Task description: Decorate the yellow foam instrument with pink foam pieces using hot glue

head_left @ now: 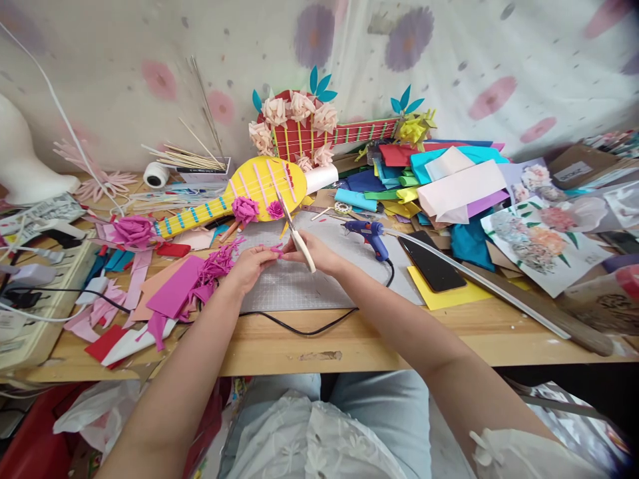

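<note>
My left hand (251, 267) is closed in a pinch on a small piece of magenta paper (277, 250) above the grey cutting mat (319, 286). My right hand (320, 254) is wrapped round a pair of scissors (303, 249) with pale handles, blades pointing up and away. Its fingertips meet the left ones at the magenta piece. Just beyond lies a yellow toy guitar (264, 174) decorated with magenta paper roses (244, 210). Left of my left hand are magenta paper scraps (219, 263) and a magenta sheet (174, 286).
On the mat's right rests a blue glue gun (368, 236), its black cord (304, 331) looping along the front. A phone (433, 261) lies on yellow paper. Behind stand a red guitar (287, 140) with pale roses and piled coloured paper (464, 183). A power strip (50, 326) sits left.
</note>
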The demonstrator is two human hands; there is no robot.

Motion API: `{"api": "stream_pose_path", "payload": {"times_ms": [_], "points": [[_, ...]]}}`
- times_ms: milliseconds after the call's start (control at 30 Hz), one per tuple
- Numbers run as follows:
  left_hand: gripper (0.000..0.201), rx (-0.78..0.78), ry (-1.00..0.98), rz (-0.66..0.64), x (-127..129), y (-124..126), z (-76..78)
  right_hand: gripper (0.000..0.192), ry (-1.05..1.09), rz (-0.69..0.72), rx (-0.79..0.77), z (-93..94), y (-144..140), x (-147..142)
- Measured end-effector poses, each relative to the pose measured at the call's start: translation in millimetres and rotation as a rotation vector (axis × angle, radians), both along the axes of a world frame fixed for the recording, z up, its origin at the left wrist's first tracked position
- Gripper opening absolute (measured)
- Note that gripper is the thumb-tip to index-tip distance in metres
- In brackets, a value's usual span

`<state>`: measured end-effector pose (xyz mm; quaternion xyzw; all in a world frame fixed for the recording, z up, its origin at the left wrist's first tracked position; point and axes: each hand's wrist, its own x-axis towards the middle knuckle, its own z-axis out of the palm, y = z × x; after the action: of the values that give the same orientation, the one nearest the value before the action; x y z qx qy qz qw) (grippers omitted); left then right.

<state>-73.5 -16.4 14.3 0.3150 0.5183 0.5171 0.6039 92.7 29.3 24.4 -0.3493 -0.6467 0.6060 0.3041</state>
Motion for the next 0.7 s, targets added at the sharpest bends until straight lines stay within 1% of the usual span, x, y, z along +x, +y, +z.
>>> {"api": "stream_pose_path", "payload": {"times_ms": [100, 200, 367, 500, 533, 600, 700], "points": [[0.008, -0.023, 0.001, 0.009, 2.3, 0.0, 0.0, 0.037, -0.045, -0.075, 0.022, -4.3, -0.9, -5.5], [0.009, -0.041, 0.002, 0.008, 1.8, -1.3, 0.1, 0.037, -0.039, -0.105, -0.031, -9.9, -0.4, -9.6], [0.019, -0.014, -0.016, -0.001, 2.5, -4.0, -1.4, 0.039, 0.011, -0.141, -0.104, -13.0, 0.5, -13.8], [0.024, 0.04, 0.013, 0.076, 5.8, -4.7, -3.1, 0.041, 0.004, -0.146, -0.091, -10.1, -0.1, -13.9], [0.024, 0.053, 0.017, 0.092, 6.2, -4.8, -3.3, 0.041, -0.023, -0.14, -0.055, -8.8, -0.2, -12.1], [0.025, 0.077, 0.01, 0.109, 6.2, -5.3, -3.2, 0.04, -0.147, -0.138, 0.086, -5.1, -0.6, -5.2], [0.029, 0.107, -0.028, 0.124, 5.3, -6.4, -2.3, 0.039, -0.475, -0.106, 0.363, 2.4, -2.4, 11.6]]}}
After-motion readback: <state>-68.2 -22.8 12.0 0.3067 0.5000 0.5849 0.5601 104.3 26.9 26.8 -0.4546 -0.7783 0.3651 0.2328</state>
